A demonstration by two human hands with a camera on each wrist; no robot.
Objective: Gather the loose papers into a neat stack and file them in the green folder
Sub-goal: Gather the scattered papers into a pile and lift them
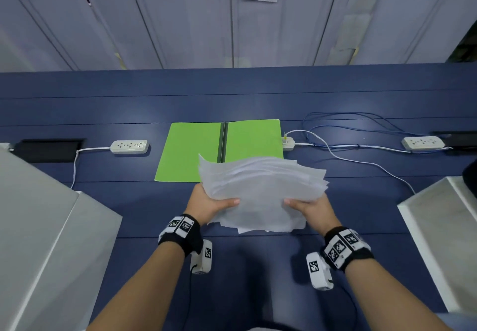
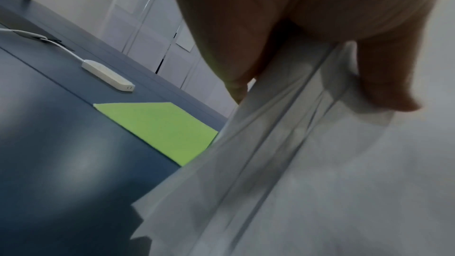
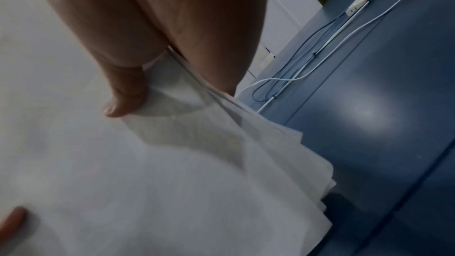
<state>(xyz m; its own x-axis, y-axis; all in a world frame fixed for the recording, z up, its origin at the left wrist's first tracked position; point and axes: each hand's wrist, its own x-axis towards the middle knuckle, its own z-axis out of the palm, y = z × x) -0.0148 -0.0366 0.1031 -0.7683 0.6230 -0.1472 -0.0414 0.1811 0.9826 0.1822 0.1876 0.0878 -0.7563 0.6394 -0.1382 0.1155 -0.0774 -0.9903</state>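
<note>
Head view: both hands hold the papers (image 1: pixel 260 188) above the blue surface (image 1: pixel 103 201), just in front of the open green folder (image 1: pixel 191 150). Left hand (image 1: pixel 206 204) grips the near-left edge, thumb on top, fingers underneath. Right hand (image 1: pixel 309 209) mirrors it on the near-right edge. Sheets are fanned and misaligned, far edges staggered, near corners poking out; the stack bows upward in the middle, likely because both hands press inward to square it. Far edge of the papers overlaps the folder's near edge in the picture; touching or not, cannot tell. Folder lies flat, spine in the middle, both leaves exposed, ready to receive. Power strip (image 1: pixel 129 147) left of the folder, another power strip (image 1: pixel 423 143) far right, with a white cable (image 1: pixel 335 155) and blue wires between.

Left wrist view: thumb and fingers (image 2: pixel 384 85) clamped on the sheet edges, layered edges showing below. A corner of the green folder and the left strip visible beyond.

Right wrist view: thumb pressing on the top sheet, fingers (image 3: pixel 214 46) wrapped under the pile, clamped. Edges fan out toward the surface. Cables run past on the right.

Judgement: gathering done, stack not yet neat; still needs tapping square, then filing. Risk: loose lower sheets slipping out.
</note>
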